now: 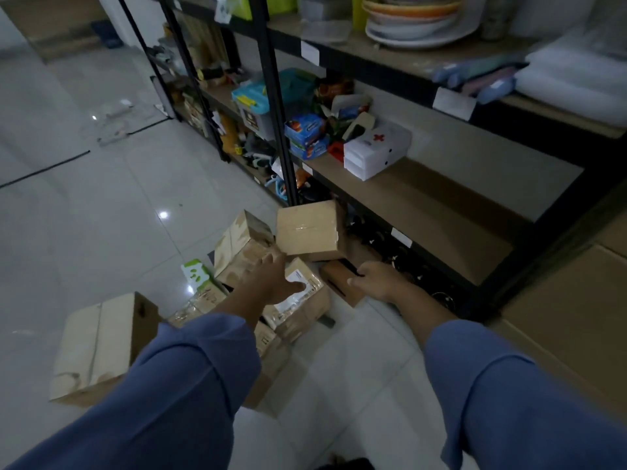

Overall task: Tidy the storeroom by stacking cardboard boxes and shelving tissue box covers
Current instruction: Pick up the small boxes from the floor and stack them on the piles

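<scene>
Head view: left hand (271, 283) spread open over the cardboard boxes piled on the floor (101, 215), thumb resting on the labelled box (312, 301), fingertips at the lower corner of the tilted taped box (307, 230). Right hand (376, 279) grasps the edge of the darker brown box (339, 278), fingers curled, beside the shelf rack (441, 205)

Cardboard boxes (98, 344) lie clustered on the white tiled floor (84, 232).

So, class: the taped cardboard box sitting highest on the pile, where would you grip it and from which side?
Probably grip the taped box by its left and right sides, reaching in from the near side: it sits tilted, with the shelf rack close behind.
</scene>
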